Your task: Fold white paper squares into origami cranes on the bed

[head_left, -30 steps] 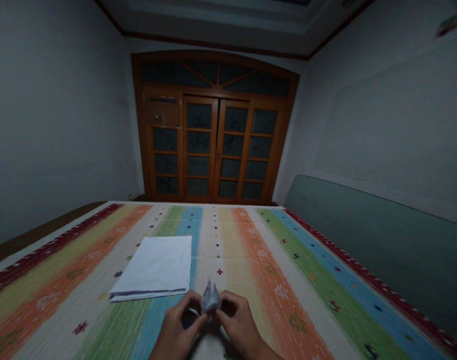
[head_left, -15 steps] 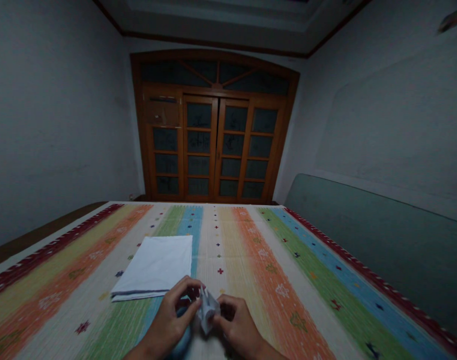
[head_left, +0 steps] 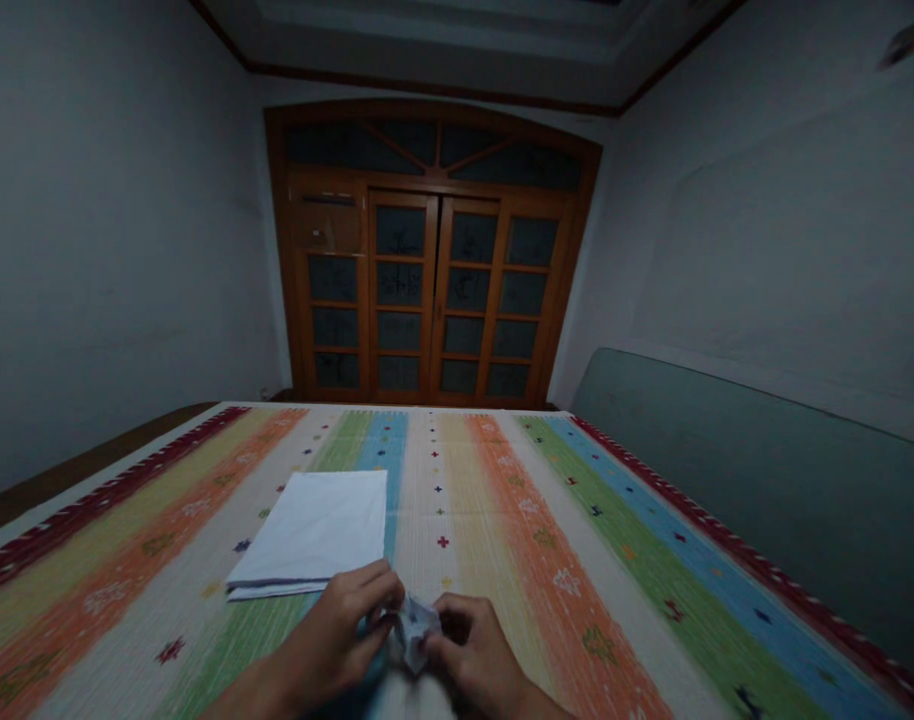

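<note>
A small piece of folded white paper (head_left: 416, 632) sits between my two hands, low in the view, and looks creased and crumpled. My left hand (head_left: 341, 620) pinches its left side with the fingertips. My right hand (head_left: 468, 650) grips its right side, and the fingers hide part of it. Up and to the left of the hands lies a stack of white paper sheets (head_left: 311, 530), close to my left fingers but not touching them.
A woven cloth with rainbow stripes and small stitched motifs (head_left: 577, 620) covers the wide surface beneath my hands. Wooden glazed double doors (head_left: 427, 290) stand at the far end. A grey-green panel (head_left: 734, 490) runs along the right side.
The paper has gone from an upright pointed shape to a lower, more crumpled one. My left hand has shifted left and its forearm shows more. The paper stack has not moved.
</note>
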`<state>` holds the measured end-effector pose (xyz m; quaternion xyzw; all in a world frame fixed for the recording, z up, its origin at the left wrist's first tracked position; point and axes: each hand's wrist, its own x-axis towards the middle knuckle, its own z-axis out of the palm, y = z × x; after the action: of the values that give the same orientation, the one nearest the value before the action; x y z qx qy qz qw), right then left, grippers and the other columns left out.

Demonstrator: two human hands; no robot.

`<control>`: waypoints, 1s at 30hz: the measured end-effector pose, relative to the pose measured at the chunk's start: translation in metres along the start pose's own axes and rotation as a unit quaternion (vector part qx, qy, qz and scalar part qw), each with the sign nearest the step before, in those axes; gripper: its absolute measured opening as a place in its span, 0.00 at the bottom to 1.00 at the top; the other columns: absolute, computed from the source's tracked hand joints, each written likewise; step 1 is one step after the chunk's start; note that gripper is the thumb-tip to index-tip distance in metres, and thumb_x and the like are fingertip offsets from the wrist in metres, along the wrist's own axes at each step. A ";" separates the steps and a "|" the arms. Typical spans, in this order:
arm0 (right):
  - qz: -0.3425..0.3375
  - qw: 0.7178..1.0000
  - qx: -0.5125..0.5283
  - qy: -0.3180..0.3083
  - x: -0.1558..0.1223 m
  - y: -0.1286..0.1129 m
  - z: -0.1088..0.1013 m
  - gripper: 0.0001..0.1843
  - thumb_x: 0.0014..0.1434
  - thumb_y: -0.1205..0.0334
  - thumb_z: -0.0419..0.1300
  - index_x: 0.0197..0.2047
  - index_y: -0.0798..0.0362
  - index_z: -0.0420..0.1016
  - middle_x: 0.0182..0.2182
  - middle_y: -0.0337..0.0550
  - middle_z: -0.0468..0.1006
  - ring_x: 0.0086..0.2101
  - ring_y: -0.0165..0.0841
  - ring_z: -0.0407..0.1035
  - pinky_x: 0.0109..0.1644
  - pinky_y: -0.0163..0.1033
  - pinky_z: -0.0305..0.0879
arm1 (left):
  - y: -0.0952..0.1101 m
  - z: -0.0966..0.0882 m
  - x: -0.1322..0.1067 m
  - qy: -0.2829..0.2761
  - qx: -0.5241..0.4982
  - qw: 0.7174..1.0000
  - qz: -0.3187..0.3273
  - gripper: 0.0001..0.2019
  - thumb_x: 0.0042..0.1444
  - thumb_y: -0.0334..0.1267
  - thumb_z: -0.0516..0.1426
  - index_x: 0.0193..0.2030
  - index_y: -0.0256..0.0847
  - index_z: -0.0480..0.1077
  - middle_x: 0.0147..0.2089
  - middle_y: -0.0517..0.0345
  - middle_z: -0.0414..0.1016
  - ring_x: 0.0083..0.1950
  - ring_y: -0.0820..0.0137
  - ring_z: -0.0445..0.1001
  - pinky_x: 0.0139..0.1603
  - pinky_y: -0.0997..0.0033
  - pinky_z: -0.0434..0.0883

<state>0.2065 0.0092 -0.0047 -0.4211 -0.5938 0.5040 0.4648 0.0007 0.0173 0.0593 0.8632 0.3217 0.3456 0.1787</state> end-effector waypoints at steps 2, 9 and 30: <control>0.000 1.000 0.003 -0.001 0.000 0.000 0.000 0.08 0.46 0.61 0.68 0.25 0.57 0.79 0.19 0.34 0.72 0.23 0.29 0.64 0.29 0.32 0.56 | -0.001 0.001 -0.001 -0.009 0.015 1.000 0.012 0.11 0.50 0.21 0.53 0.32 0.41 0.70 0.32 0.58 0.73 0.32 0.68 0.70 0.33 0.72 0.63; -0.006 1.000 0.013 0.015 0.002 -0.002 -0.002 0.09 0.47 0.60 0.70 0.26 0.57 0.79 0.21 0.36 0.73 0.25 0.30 0.66 0.31 0.33 0.59 | 0.001 0.003 -0.005 0.006 0.030 0.999 0.017 0.07 0.59 0.27 0.54 0.36 0.42 0.70 0.34 0.55 0.75 0.35 0.65 0.74 0.36 0.70 0.67; -0.035 0.998 -0.047 0.020 -0.002 0.000 -0.002 0.07 0.51 0.64 0.64 0.30 0.59 0.82 0.24 0.39 0.77 0.27 0.32 0.69 0.31 0.33 0.59 | 0.000 0.003 0.002 0.054 -0.072 0.995 -0.048 0.05 0.58 0.30 0.59 0.32 0.41 0.75 0.32 0.57 0.80 0.34 0.67 0.78 0.37 0.72 0.73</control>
<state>0.2089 0.0079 -0.0043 -0.4316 -0.6220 0.4500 0.4737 0.0039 0.0182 0.0577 0.8119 0.3460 0.4053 0.2384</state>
